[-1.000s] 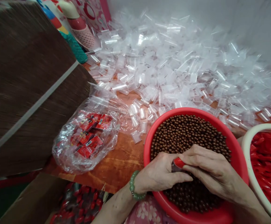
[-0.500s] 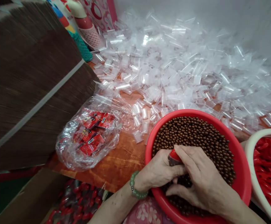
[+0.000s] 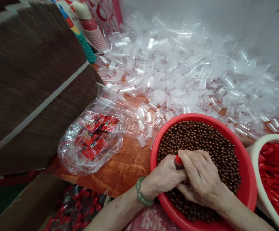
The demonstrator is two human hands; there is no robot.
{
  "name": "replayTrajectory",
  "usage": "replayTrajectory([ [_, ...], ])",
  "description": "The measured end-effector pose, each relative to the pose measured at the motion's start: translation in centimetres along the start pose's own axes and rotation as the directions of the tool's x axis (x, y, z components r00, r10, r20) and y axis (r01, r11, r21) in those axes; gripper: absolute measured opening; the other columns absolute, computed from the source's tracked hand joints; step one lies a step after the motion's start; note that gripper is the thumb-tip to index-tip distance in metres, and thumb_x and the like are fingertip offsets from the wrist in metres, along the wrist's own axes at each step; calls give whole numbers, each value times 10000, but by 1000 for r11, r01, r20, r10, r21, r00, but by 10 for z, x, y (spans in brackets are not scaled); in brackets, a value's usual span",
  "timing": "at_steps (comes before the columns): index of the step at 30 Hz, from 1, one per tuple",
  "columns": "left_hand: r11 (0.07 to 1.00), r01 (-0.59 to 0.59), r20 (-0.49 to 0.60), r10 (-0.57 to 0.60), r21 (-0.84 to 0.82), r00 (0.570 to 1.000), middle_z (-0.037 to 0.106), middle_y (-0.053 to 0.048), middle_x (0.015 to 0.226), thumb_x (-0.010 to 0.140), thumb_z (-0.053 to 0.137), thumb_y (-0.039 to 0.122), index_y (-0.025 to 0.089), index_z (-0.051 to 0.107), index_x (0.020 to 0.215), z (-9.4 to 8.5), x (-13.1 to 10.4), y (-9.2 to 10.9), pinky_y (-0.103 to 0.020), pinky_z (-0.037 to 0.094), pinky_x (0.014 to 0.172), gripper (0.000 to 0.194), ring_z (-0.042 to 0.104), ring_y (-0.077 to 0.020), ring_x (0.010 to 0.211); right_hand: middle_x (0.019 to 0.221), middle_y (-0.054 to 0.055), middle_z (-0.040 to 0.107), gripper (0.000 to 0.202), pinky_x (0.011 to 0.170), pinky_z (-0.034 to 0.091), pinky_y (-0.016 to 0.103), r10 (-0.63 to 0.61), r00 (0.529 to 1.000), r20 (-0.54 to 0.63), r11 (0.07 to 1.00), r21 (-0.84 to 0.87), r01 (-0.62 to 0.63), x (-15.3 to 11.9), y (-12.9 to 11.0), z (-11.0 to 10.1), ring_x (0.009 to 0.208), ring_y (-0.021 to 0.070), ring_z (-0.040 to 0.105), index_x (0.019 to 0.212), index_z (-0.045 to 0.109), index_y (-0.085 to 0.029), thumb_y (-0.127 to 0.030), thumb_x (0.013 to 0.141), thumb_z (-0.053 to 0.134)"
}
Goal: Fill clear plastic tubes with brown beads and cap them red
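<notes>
A red basin (image 3: 246, 173) full of small brown balls (image 3: 197, 138) stands at the lower right. Over it my two hands meet. My left hand (image 3: 167, 175), with a green bead bracelet at the wrist, is closed round a small container with a red top (image 3: 178, 160) and a dark lower part. My right hand (image 3: 200, 179) is closed against the same container from the right, its fingers bent over it. The palms and most of the fingertips are hidden.
Many clear plastic pieces (image 3: 173, 73) cover the table's back. A clear bag of red packets (image 3: 93, 144) lies left, beside a strapped brown stack (image 3: 40, 86). A cream tub (image 3: 257, 157) of red parts stands far right. A box of red-topped items (image 3: 79, 205) is at lower left.
My right hand has closed: its thumb, spread apart before, is now tucked in by my left hand. The red top shows less between my hands.
</notes>
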State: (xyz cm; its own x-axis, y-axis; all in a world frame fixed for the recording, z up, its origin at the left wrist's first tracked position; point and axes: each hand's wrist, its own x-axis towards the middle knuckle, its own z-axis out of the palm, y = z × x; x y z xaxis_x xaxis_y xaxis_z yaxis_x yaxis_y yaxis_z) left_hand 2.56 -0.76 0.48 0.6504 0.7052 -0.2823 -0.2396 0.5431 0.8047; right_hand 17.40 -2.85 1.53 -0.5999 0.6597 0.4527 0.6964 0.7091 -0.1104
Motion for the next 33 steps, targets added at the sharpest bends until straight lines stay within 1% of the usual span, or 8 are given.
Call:
replayTrajectory([
  [6,999,42,-19,-42,3,999,578,4,612,687,777,457,122,687,675,-1,1,-6,-241,443,599,347,505,-126,608,1097,208,645,611,815,519,520,-26,999,27,999,26,26,-5,3,3,987,327,613,1378,431,-50,-276,826,562],
  [11,996,78,-37,-80,-48,996,569,11,622,673,813,408,122,633,646,-1,1,-4,-207,417,568,340,490,-97,585,1072,199,647,636,792,511,515,-4,1000,27,995,102,1,1,7,1,945,318,613,1385,397,-54,-250,802,554],
  [17,935,36,105,1,-352,995,639,-50,682,763,748,497,105,695,834,-1,-9,1,-216,473,671,401,605,-129,656,1084,179,634,611,799,533,463,150,987,62,953,256,-161,3,11,-7,963,293,612,1347,398,-80,-289,819,624],
  [20,917,-3,76,37,-398,996,654,-70,737,859,661,484,103,696,862,3,-13,-6,-200,462,661,382,630,-134,699,1171,207,609,701,865,539,486,153,985,84,945,280,-171,0,12,-9,1056,314,597,1385,366,-76,-395,832,657],
  [23,928,-45,13,54,-371,998,646,-57,765,892,628,476,112,680,871,7,-13,-13,-214,464,683,368,626,-131,718,1187,227,600,710,880,548,474,117,991,71,959,252,-132,-2,14,-7,1082,317,588,1399,357,-46,-350,835,663],
  [26,965,-82,-44,73,-249,996,622,-31,772,929,583,466,120,659,897,11,-9,-14,-222,459,703,356,586,-110,710,1171,237,593,679,871,555,473,60,998,16,977,204,-62,-4,17,-3,1083,319,580,1411,350,-6,-244,824,592],
  [30,994,-94,-62,90,-64,994,589,-14,782,948,534,493,120,636,952,17,-6,-7,-234,454,701,386,532,-108,718,1164,252,573,752,852,559,494,12,998,-58,990,139,-3,-9,21,-1,1090,343,562,1448,297,39,-259,810,563],
  [33,995,-94,-54,93,-28,994,557,-6,765,948,517,513,110,627,957,20,-3,-1,-239,445,680,418,502,-106,696,1134,255,572,799,819,564,493,0,996,-89,995,100,9,-9,22,-4,1060,350,564,1458,286,61,-289,805,585],
])
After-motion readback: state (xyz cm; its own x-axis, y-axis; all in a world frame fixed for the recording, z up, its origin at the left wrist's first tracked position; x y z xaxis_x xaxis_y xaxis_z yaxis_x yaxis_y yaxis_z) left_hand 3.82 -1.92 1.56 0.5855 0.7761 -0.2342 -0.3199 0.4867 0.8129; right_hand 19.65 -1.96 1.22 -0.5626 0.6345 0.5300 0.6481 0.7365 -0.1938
